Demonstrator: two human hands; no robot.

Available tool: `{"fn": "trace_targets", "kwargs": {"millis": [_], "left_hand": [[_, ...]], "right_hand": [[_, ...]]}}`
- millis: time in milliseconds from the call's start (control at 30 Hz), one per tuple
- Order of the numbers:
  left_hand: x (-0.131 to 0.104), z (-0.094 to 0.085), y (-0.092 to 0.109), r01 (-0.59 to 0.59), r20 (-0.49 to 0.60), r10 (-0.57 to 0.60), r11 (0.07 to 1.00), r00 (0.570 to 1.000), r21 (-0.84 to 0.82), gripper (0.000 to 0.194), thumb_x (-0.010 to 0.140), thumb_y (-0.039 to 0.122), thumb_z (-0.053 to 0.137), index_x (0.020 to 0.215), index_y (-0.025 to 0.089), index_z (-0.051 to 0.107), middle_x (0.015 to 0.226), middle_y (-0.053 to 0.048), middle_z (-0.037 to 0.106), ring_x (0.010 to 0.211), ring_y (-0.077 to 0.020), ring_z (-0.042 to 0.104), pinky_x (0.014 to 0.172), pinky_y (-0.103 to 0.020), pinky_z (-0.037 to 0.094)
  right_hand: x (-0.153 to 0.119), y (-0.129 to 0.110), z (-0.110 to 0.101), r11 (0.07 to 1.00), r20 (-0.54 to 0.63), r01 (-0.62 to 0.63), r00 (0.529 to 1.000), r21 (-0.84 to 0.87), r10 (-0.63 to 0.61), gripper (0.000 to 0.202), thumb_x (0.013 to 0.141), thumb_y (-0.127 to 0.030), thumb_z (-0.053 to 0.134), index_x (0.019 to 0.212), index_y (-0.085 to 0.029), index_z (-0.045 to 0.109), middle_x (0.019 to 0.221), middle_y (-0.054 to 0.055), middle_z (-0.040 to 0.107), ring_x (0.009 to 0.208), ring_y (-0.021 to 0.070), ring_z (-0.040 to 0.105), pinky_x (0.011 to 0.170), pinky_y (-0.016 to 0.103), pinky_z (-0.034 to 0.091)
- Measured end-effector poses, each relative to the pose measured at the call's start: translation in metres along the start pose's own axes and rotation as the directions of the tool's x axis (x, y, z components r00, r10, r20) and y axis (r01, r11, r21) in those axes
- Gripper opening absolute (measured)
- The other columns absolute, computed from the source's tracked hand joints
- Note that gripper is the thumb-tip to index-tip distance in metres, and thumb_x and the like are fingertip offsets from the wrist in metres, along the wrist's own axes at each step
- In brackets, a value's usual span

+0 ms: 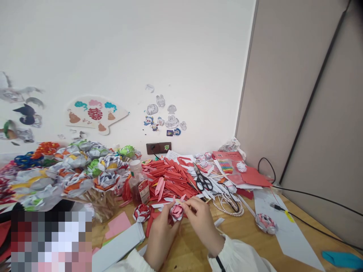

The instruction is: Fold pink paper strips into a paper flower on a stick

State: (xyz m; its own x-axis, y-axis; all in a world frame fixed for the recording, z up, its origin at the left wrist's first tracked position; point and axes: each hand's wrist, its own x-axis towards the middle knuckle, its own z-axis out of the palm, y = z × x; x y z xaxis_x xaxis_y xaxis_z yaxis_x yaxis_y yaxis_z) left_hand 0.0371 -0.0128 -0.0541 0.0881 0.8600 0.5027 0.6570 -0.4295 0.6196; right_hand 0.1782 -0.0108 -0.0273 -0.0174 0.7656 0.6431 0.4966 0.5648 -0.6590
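Note:
A pink and white paper flower (177,212) is held just above the table, between my two hands. My left hand (163,229) is closed around its left side, with the fingers partly hidden beneath it. Thumb and fingers of my right hand (200,219) pinch a folded pink paper petal (183,197) at the flower's upper right edge. Close by on the left rests a red and white paper flower (142,213). Folded red paper strips (170,177) are heaped behind my hands.
Black scissors (203,182) lie on white strips. A glass bottle (138,185) stands left of the heap. Bunched paper flowers on sticks (103,200) fill the left. Pearl beads (236,210), another paper flower (266,223) and a cable (306,224) lie on the right.

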Motion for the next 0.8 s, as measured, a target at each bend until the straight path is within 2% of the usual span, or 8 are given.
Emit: {"fn": "trace_targets", "kwargs": {"millis": [167, 267, 333, 400, 500, 633, 800], "left_hand": [[0.001, 0.000, 0.000, -0.015, -0.031, 0.014, 0.999, 0.999, -0.033, 0.036, 0.072, 0.019, 0.053, 0.108, 0.022, 0.049, 0.088, -0.004, 0.069, 0.074, -0.0179, 0.066, 0.063, -0.028, 0.052], [0.001, 0.000, 0.002, -0.032, -0.048, 0.029, 0.998, 0.998, -0.055, 0.036, 0.072, 0.019, 0.053, 0.108, 0.022, 0.050, 0.093, -0.005, 0.068, 0.079, -0.0181, 0.066, 0.066, -0.028, 0.053], [0.001, 0.000, 0.002, -0.027, -0.053, 0.023, 0.997, 0.998, -0.072, 0.035, 0.072, 0.020, 0.053, 0.107, 0.021, 0.051, 0.094, -0.004, 0.068, 0.080, -0.0180, 0.066, 0.067, -0.028, 0.053], [0.001, -0.001, 0.002, -0.013, -0.051, 0.009, 0.996, 0.999, -0.086, 0.035, 0.071, 0.020, 0.052, 0.106, 0.021, 0.052, 0.094, -0.004, 0.069, 0.079, -0.0181, 0.066, 0.066, -0.028, 0.053], [0.001, -0.001, 0.002, -0.001, -0.061, -0.005, 0.996, 0.998, -0.090, 0.035, 0.070, 0.020, 0.053, 0.105, 0.020, 0.053, 0.095, -0.005, 0.069, 0.080, -0.0191, 0.066, 0.068, -0.030, 0.053], [0.001, -0.002, 0.002, 0.014, -0.062, -0.021, 0.995, 0.998, -0.099, 0.036, 0.071, 0.019, 0.053, 0.107, 0.021, 0.052, 0.095, -0.005, 0.069, 0.081, -0.0197, 0.066, 0.070, -0.032, 0.053], [0.001, 0.003, -0.005, 0.036, -0.096, -0.048, 0.992, 0.994, -0.123, 0.037, 0.069, 0.020, 0.055, 0.106, 0.021, 0.054, 0.099, -0.006, 0.068, 0.087, -0.0207, 0.065, 0.075, -0.033, 0.052]], "right_hand": [[0.003, 0.003, 0.000, 0.990, 0.045, -0.085, 0.996, 0.109, 0.081, 0.024, 0.082, -0.028, 0.051, 0.064, -0.016, 0.062, 0.058, -0.001, 0.059, 0.055, 0.0114, 0.052, 0.051, 0.020, 0.040], [0.004, 0.004, -0.001, 0.980, 0.068, -0.119, 0.992, 0.162, 0.110, 0.016, 0.081, -0.027, 0.052, 0.075, -0.017, 0.063, 0.062, 0.000, 0.062, 0.055, 0.0122, 0.055, 0.050, 0.020, 0.042], [0.002, 0.003, -0.001, 0.993, 0.048, -0.060, 0.997, 0.100, 0.056, 0.014, 0.083, -0.025, 0.051, 0.085, -0.018, 0.062, 0.069, 0.001, 0.064, 0.060, 0.0136, 0.058, 0.055, 0.021, 0.045], [-0.001, 0.002, -0.002, 0.997, 0.026, 0.066, 0.998, -0.036, -0.065, 0.016, 0.086, -0.023, 0.046, 0.089, -0.019, 0.061, 0.077, 0.003, 0.065, 0.068, 0.0152, 0.060, 0.063, 0.024, 0.046], [-0.005, 0.001, -0.002, 0.939, 0.046, 0.226, 0.974, -0.259, -0.222, 0.024, 0.090, -0.020, 0.035, 0.091, -0.020, 0.059, 0.078, 0.005, 0.063, 0.071, 0.0167, 0.060, 0.064, 0.025, 0.045], [-0.008, 0.001, 0.001, 0.855, 0.089, 0.299, 0.953, -0.424, -0.289, 0.029, 0.092, -0.017, 0.029, 0.093, -0.018, 0.058, 0.072, 0.006, 0.060, 0.066, 0.0176, 0.059, 0.059, 0.026, 0.044], [-0.006, 0.006, 0.007, 0.810, 0.078, 0.343, 0.934, -0.475, -0.350, 0.032, 0.092, -0.017, 0.026, 0.095, -0.016, 0.057, 0.068, 0.007, 0.061, 0.062, 0.0182, 0.060, 0.055, 0.026, 0.043]]}}
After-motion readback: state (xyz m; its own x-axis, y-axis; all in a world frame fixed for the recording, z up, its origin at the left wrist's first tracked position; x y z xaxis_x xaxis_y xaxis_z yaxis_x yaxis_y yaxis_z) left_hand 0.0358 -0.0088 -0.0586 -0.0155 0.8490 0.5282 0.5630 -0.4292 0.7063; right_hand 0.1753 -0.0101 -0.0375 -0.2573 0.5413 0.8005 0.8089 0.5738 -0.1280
